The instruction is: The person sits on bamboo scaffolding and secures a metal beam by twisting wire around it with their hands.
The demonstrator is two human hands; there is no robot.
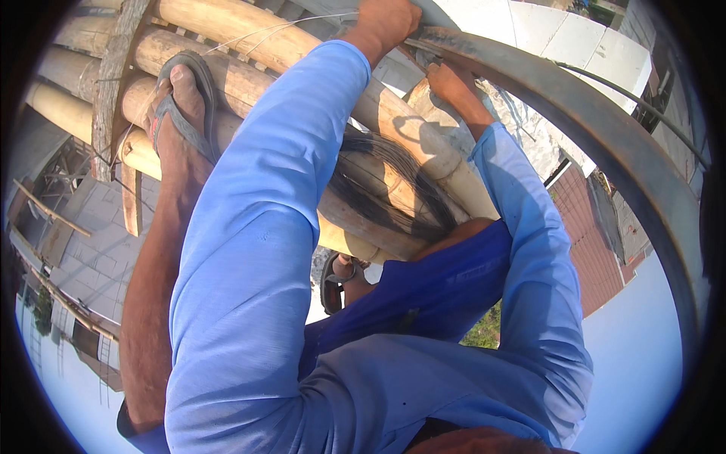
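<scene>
My left hand (384, 29) is closed at the top of the view, beside the near end of a long metal beam (582, 94). Thin pale wire (265, 29) runs leftward from it over the bamboo. What its fingers wrap round is mostly hidden. Just below the beam, my right hand (451, 82) has its fingers bent together near the same spot; anything between them is too small to make out. A loose coil of dark thin wire (389, 185) lies over the bamboo poles (249, 76), between my forearms and next to my bent knee.
My sandalled foot (185, 98) rests on the bamboo, near an upright wooden piece (117, 83). Another sandal (330, 284) shows lower down. White blocks (597, 45) stand beyond the beam. Far below are a paved surface (102, 242) and a reddish roof (586, 234).
</scene>
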